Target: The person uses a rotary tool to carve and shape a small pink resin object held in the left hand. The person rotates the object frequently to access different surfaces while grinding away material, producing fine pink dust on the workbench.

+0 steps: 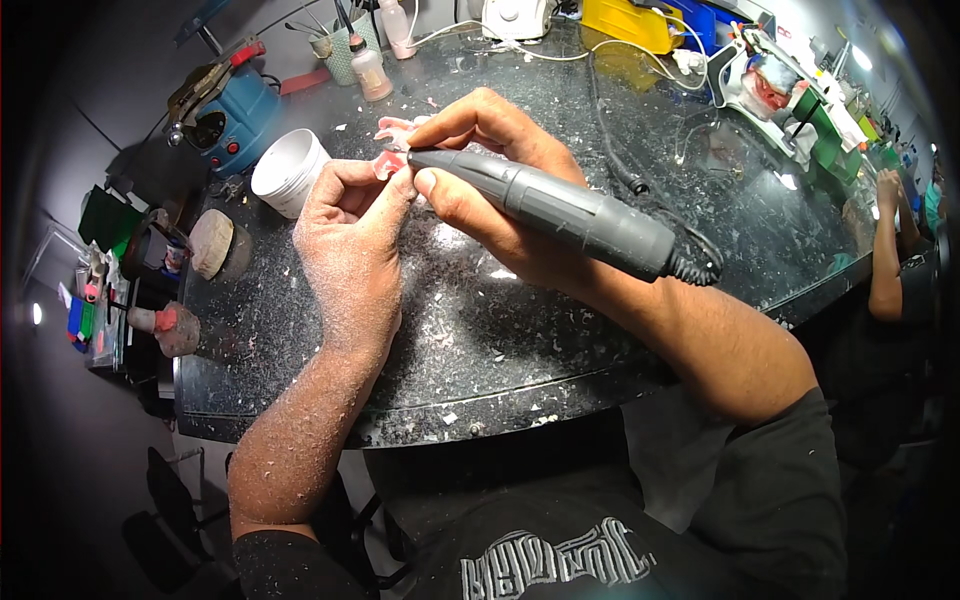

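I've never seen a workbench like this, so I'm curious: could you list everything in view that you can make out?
Handheld tool: one, black, in the right hand
Pink piece: count unclear, pink and whitish, at the tool's tip
Table: one, black with pale flecks, below the hands
Tub: one, white, left of centre
Machine: one, blue, upper left
Block: one, cream, table's left side
Bottles: two, pale, table's back
Box: one, yellow, top right of centre
Cord: white, count unclear, table's back
Another person: one, dark sleeve, right edge
Small clutter: too tangled to count, both sides
Shirt: one, black, bottom
Hands: two, left one dusted white, centre
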### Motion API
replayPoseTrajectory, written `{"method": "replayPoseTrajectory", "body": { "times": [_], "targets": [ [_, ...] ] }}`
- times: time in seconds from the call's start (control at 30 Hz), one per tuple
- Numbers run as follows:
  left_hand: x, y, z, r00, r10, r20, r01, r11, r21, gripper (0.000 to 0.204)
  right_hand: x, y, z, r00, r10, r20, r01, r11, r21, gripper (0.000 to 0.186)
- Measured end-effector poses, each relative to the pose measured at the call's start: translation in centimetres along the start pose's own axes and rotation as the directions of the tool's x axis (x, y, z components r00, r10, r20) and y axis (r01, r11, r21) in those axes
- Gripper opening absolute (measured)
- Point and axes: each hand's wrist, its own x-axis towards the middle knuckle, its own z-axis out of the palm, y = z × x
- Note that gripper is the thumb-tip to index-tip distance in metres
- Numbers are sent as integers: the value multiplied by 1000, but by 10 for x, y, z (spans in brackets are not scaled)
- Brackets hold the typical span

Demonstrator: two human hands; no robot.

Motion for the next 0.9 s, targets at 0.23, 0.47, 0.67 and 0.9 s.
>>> {"method": "replayPoseTrajectory", "body": {
  "times": [0.23, 0.47, 0.67, 0.9],
  "targets": [
    [-1, -2, 1, 1000, 18, 3, -18, 1000, 2, 12, 1, -7, 0, 999, 46, -15, -46, 999, 23, 28],
    [0, -5, 0, 999, 45, 3, -45, 999, -29, 18, 3, -4, -3, 999, -8, -31, 9, 1000, 17, 26],
    [2, -2, 2, 999, 42, -10, -42, 999, 15, 20, 5, -5, -5, 998, -24, -61, 27, 998, 57, 21],
    [2, -1, 1, 999, 48, -12, -48, 999, 12, 20, 6, -2, -6, 998, -41, -53, 43, 998, 51, 20]
  ]
}}
